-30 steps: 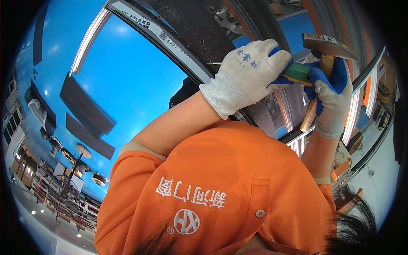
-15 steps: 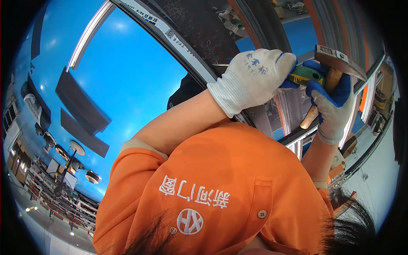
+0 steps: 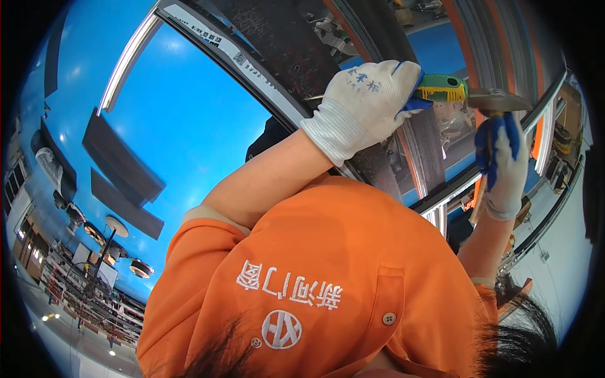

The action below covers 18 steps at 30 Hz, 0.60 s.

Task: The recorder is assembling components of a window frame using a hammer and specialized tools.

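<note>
As the right hand (image 3: 509, 165) is no longer overlapping the green-handled tool (image 3: 444, 87), its fingers are gripping only the hammer (image 3: 503, 99), whose blurred head is sitting by the tool's right end; the left hand (image 3: 372, 107) is gripping the tool; hammering is apparently proceeding.

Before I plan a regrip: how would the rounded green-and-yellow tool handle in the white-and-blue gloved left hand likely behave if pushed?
The tool handle is probably stiff: it juts from the left hand without sagging. Rounded sides suggest it could roll. It looks smooth, so may be slippery.
</note>
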Available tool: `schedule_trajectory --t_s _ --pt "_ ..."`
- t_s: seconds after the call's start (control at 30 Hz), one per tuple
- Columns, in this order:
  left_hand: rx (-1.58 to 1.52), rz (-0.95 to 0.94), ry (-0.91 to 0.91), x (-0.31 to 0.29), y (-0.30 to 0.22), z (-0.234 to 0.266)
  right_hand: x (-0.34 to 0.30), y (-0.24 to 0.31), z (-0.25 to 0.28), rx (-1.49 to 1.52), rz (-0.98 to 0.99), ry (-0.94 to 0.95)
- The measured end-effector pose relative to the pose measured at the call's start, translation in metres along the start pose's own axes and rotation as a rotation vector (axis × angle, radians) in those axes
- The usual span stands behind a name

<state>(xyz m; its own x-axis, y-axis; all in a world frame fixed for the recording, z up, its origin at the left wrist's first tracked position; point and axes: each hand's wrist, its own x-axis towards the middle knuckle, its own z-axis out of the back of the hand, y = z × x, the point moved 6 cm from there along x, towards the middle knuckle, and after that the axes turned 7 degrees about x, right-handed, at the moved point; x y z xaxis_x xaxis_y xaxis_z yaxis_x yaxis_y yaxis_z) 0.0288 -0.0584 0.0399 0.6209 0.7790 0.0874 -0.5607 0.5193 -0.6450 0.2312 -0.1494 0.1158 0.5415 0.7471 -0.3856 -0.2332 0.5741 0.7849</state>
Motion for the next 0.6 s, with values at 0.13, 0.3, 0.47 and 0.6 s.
schedule_trajectory --t_s 0.13,0.3,0.47,0.6 --pt "0.002 -0.059 -0.04 0.002 -0.007 0.003 0.019 0.008 0.05 -0.169 0.301 -0.202" --pt "0.067 -0.107 -0.077 -0.003 -0.004 0.0 0.007 -0.002 0.001 -0.045 0.176 -0.213" --pt "0.09 -0.038 -0.075 0.001 -0.003 0.001 0.008 -0.003 -0.009 -0.024 0.141 -0.162" --pt "0.102 0.027 0.026 0.008 -0.002 -0.002 0.014 -0.009 -0.021 0.004 0.101 -0.105"
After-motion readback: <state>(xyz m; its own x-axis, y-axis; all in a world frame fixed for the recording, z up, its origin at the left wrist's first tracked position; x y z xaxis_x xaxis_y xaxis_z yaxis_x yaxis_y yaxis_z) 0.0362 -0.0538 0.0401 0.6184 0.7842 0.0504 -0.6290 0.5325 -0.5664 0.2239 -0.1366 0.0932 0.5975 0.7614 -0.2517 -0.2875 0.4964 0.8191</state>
